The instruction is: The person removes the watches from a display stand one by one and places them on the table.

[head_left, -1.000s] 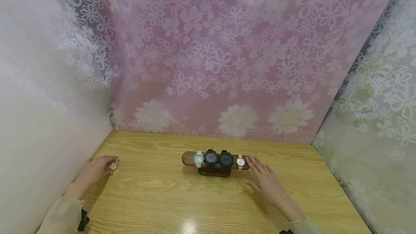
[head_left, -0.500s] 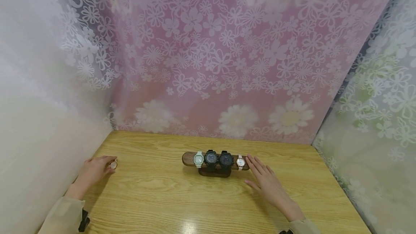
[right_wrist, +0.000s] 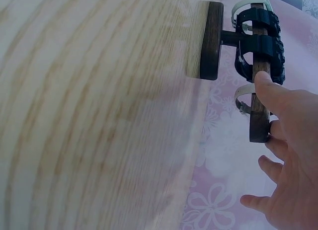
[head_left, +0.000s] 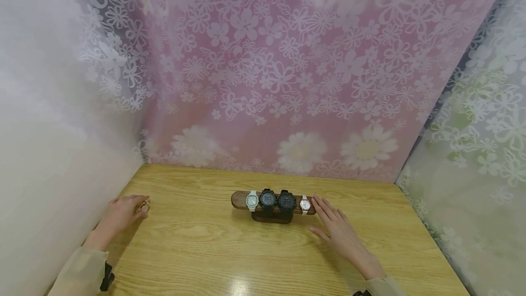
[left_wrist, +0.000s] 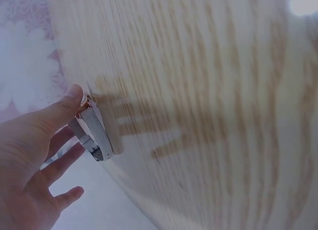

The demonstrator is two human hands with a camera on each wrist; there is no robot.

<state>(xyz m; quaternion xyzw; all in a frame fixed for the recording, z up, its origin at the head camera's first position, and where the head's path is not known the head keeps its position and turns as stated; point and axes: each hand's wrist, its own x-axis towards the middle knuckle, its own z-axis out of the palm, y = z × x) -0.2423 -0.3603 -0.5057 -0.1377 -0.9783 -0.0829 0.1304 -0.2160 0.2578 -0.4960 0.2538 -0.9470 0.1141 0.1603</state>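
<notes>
My left hand (head_left: pixel 119 216), at the table's left side, pinches a small wristwatch (head_left: pixel 144 206) between thumb and fingers. In the left wrist view its pale strap (left_wrist: pixel 94 128) forms a closed loop just over the table. My right hand (head_left: pixel 339 236) has its fingers extended at the right end of a dark wooden watch stand (head_left: pixel 239 200). Its thumb (right_wrist: pixel 266 88) overlaps the bar in the right wrist view. The bar bears a pale green square watch (head_left: pixel 252 200), two black watches (head_left: pixel 268 199) side by side, and a white-strapped round watch (head_left: pixel 304 205) nearest my right fingers.
The wood-grain table (head_left: pixel 197 250) stretches between both hands. Behind it hangs a pink floral curtain (head_left: pixel 255 104). A pale wall covering (head_left: pixel 61 150) stands on the left, and a floral sheet (head_left: pixel 472 172) on the right.
In my left fingers the small watch has turned slightly, so less of its face shows. My right hand and the watches on the stand keep their places.
</notes>
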